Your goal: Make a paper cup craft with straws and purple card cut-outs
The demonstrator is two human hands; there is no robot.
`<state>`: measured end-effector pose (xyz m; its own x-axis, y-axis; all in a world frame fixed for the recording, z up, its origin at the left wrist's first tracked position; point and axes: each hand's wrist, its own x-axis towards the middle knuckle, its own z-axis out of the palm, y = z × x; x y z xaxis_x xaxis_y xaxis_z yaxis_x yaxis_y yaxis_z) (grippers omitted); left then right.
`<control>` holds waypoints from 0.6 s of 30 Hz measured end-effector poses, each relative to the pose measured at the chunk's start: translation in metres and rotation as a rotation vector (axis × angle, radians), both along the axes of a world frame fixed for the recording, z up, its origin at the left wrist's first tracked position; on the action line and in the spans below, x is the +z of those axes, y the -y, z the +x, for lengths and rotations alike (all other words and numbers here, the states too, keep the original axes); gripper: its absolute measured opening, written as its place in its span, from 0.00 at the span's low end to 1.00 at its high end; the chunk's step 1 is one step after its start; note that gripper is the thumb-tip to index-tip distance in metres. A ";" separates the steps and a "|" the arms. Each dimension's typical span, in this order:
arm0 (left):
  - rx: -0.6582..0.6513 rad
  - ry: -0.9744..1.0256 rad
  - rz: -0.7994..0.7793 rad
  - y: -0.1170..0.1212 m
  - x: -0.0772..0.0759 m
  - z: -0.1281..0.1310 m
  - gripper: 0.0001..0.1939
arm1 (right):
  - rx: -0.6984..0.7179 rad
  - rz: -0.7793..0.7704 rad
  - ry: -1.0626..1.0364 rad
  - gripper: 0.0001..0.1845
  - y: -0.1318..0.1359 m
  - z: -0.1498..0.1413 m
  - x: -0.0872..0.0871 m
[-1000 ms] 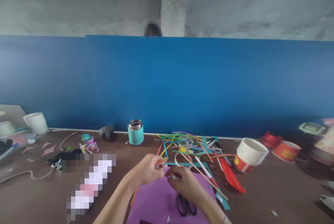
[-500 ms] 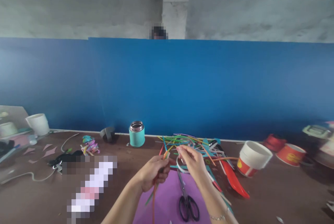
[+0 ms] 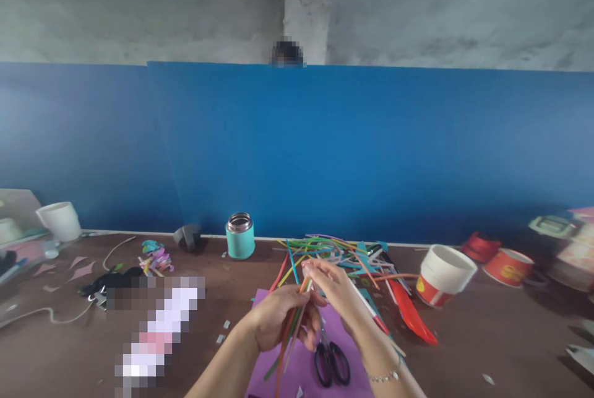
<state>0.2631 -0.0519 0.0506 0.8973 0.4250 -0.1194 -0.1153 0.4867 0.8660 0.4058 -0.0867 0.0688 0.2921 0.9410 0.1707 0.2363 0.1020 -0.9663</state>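
Observation:
My left hand [image 3: 278, 317] is closed round a small bunch of thin coloured paper strips [image 3: 291, 330] that hang down over a purple sheet [image 3: 297, 367]. My right hand [image 3: 331, 283] pinches the top ends of the same strips, just above the left hand. Black-handled scissors [image 3: 330, 358] lie on the purple sheet under my right wrist. A loose heap of more coloured strips [image 3: 329, 252] lies on the brown table [image 3: 487, 336] right behind my hands.
A teal jar [image 3: 240, 235] stands by the blue partition [image 3: 325, 150]. A red-and-white paper cup [image 3: 443, 276] lies tipped at the right, a red scoop-shaped piece [image 3: 411, 313] beside it, more tubs farther right. A white cup [image 3: 60, 220], cable and paper scraps lie at the left.
My right hand left the scissors on the purple sheet, rose to the strip heap, then came to the bunch. My left hand now holds more strips, lower and nearer me.

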 end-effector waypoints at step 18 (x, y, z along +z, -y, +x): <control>0.062 -0.026 0.006 0.001 0.001 0.002 0.19 | 0.125 -0.045 -0.293 0.19 0.003 0.004 0.002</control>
